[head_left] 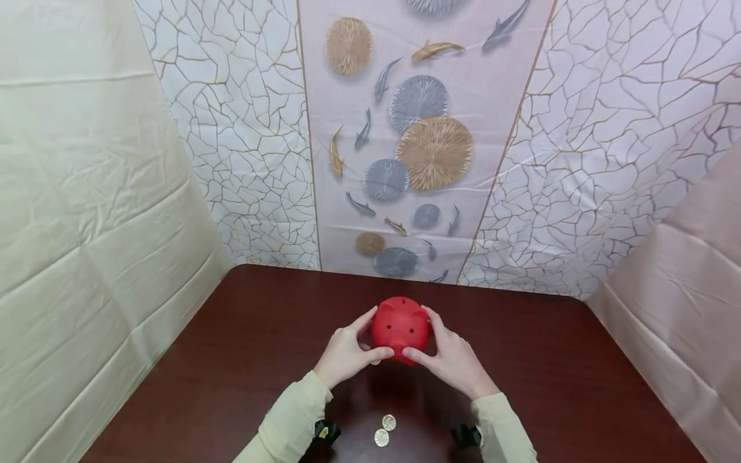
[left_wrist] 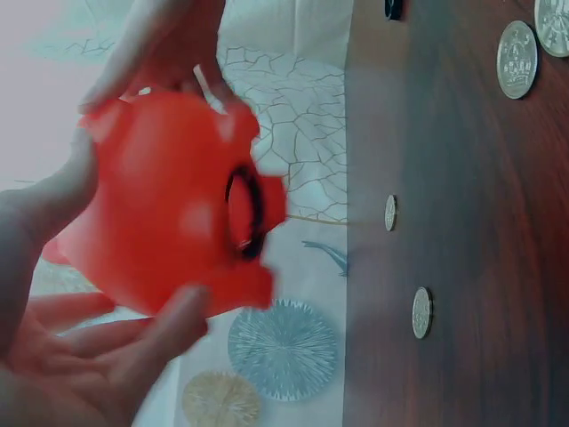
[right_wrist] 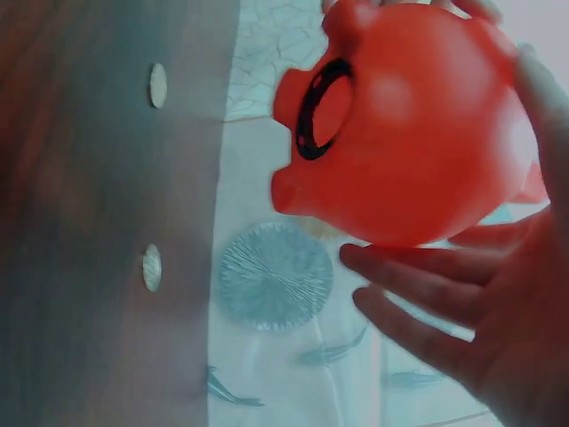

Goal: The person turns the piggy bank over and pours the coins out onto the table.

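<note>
A red piggy bank [head_left: 399, 328] is held up above the table between both hands, its face turned toward me and the slot on top. My left hand [head_left: 345, 354] grips one side, thumb near the snout and fingers round the flank. The other side is held by my right hand [head_left: 457, 361], its thumb likewise at the front. In the left wrist view, a round black-rimmed opening or plug [left_wrist: 244, 212] shows on the underside between the stubby feet. Two coins [head_left: 389, 422] lie on the table before the hands; another coin [head_left: 375, 362] is partly hidden behind the left thumb.
The dark brown table [head_left: 231, 360] ends at a patterned wall cloth [head_left: 255, 128] behind. Pale cloth [head_left: 87, 225] hangs at the left and right sides. In the right wrist view, two flat coins [right_wrist: 157, 85] lie beyond the bank.
</note>
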A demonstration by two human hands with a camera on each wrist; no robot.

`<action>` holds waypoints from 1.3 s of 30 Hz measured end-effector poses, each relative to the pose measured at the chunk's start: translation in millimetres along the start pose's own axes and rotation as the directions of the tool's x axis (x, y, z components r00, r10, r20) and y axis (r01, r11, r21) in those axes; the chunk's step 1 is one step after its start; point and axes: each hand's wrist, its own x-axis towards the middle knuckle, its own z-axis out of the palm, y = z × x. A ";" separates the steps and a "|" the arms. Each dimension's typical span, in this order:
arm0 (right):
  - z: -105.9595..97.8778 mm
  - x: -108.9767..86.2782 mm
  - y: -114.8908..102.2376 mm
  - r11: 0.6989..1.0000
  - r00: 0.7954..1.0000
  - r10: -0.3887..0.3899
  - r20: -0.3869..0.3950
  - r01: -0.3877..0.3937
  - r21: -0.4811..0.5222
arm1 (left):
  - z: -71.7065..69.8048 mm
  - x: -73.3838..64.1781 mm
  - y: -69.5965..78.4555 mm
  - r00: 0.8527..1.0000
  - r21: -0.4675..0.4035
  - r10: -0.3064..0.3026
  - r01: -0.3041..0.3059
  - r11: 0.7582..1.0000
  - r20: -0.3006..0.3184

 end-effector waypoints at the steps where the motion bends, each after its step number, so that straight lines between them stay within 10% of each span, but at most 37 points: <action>1: -1.1 0.3 0.5 0.999 0.999 -0.032 -0.013 0.032 0.020 | 0.0 0.0 0.5 1.000 -0.034 0.019 -0.019 0.999 0.003; 8: -3.8 1.3 -1.0 0.957 0.952 -0.258 -0.166 0.275 0.090 | 3.8 -0.4 2.4 0.981 -0.112 0.175 -0.184 0.977 -0.085; 13: -4.8 5.3 -6.2 0.912 0.892 -0.372 -0.257 0.403 0.078 | 4.6 1.1 4.2 0.917 -0.011 0.350 -0.359 0.933 -0.193; 22: -5.9 13.6 -14.0 0.808 0.729 -0.542 -0.418 0.588 -0.022 | -0.8 8.0 7.9 0.733 0.138 0.620 -0.609 0.781 -0.280; 27: -5.2 13.1 -17.0 0.717 0.601 -0.623 -0.501 0.695 -0.058 | -3.6 8.2 8.0 0.576 0.249 0.766 -0.728 0.639 -0.284; 30: -4.1 10.0 -18.7 0.682 0.540 -0.651 -0.533 0.725 -0.099 | -3.3 5.6 8.0 0.508 0.297 0.816 -0.762 0.575 -0.277; 35: -2.4 4.0 -19.8 0.673 0.514 -0.661 -0.547 0.728 -0.129 | -1.5 2.2 6.3 0.481 0.330 0.836 -0.770 0.547 -0.264; 39: -2.1 0.2 -18.7 0.687 0.538 -0.650 -0.536 0.717 -0.114 | -1.9 0.5 5.7 0.499 0.327 0.828 -0.761 0.560 -0.255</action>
